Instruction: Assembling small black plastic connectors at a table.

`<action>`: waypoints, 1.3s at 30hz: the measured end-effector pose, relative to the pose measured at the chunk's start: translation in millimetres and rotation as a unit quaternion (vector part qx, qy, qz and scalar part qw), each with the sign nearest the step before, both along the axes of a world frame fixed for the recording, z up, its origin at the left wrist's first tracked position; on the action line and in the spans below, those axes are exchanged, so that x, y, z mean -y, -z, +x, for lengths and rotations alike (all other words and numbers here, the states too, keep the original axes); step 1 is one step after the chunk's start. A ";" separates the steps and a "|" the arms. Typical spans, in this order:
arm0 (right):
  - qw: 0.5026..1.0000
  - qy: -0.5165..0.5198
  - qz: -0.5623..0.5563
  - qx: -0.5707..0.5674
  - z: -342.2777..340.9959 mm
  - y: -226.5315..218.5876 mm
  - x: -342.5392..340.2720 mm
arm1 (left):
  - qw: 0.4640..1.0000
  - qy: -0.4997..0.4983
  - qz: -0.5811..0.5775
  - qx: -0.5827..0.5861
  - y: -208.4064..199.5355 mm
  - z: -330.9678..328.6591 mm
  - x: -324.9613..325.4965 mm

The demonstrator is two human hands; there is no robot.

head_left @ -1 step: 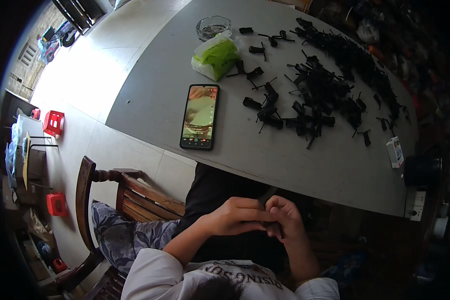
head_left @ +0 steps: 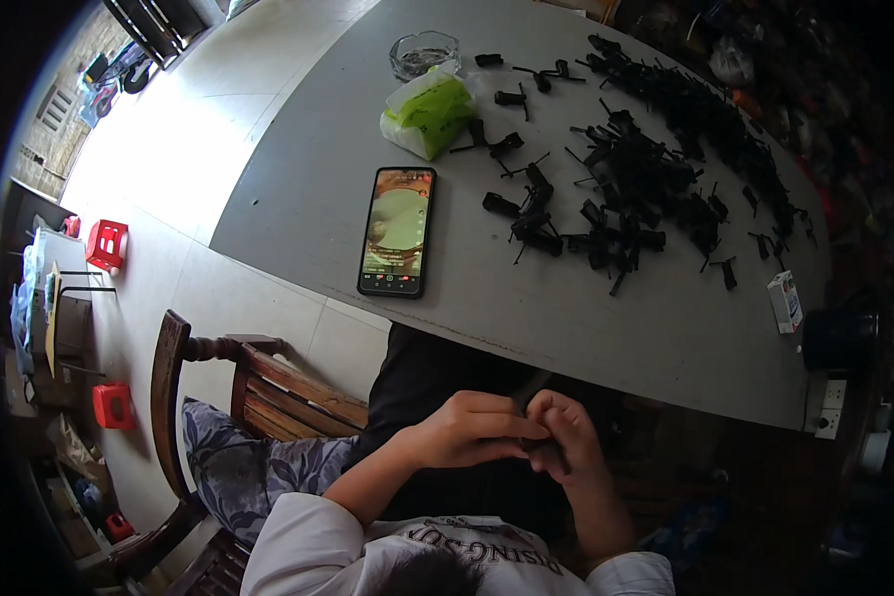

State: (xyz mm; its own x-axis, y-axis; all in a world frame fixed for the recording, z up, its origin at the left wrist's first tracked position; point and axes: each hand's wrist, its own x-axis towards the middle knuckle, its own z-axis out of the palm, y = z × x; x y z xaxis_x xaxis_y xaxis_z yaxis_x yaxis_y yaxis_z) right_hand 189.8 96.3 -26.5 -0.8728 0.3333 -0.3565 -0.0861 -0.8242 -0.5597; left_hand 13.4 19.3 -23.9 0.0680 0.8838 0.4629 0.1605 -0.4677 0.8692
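My left hand (head_left: pixel 475 429) and my right hand (head_left: pixel 566 433) meet over my lap, just below the table's near edge. Between them is a narrow dark piece (head_left: pixel 534 385), mostly covered by the fingers, so its kind does not show. The left fingers reach across to the right hand, whose thumb and fingers are curled in around the piece. On the table ahead lies a large pile of black plastic parts (head_left: pixel 631 164) with thin stems. Several more such parts are scattered to its left.
A lit phone (head_left: pixel 397 233) lies on the grey table (head_left: pixel 298 189). Behind it are a green and white plastic packet (head_left: pixel 429 114) and a glass ashtray (head_left: pixel 424 55). A small white box (head_left: pixel 785 303) and a black cup (head_left: pixel 839 341) stand at right. A wooden chair (head_left: pixel 293 387) is at left.
The fingers of my right hand have shifted slightly around the dark piece. The picture on the phone screen has changed. The parts on the table have not moved.
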 end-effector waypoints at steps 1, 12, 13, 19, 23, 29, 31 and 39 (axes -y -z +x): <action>1.000 0.001 0.000 0.001 -2.9 -0.9 4.2 | 1.000 -0.002 0.003 -0.008 0.2 -0.3 -0.3; 0.989 -0.016 0.149 -0.015 7.3 -3.6 19.7 | 0.998 -0.021 -0.048 -0.018 -9.8 -4.9 6.9; 0.989 -0.017 0.149 -0.015 9.4 -7.7 18.1 | 0.999 0.019 -0.036 -0.020 -10.9 -8.3 7.0; 0.891 -0.211 0.400 -0.031 13.5 -7.2 19.1 | 0.989 0.140 -0.029 -0.024 -11.7 -14.8 8.4; 0.844 -0.227 0.485 0.040 3.6 -25.4 16.4 | 0.992 0.118 0.020 -0.035 -13.8 -21.2 6.2; 0.686 -0.039 0.724 0.053 -59.8 -23.7 -53.4 | 0.981 -0.115 -0.133 0.086 -9.5 -26.2 12.2; 0.560 0.070 0.811 0.151 -88.4 -14.1 -77.5 | 0.967 -0.129 -0.155 0.156 -0.6 -21.4 17.0; 0.351 0.066 0.884 0.302 -122.7 17.4 -129.7 | 0.944 -0.052 -0.199 0.259 26.1 -18.7 31.1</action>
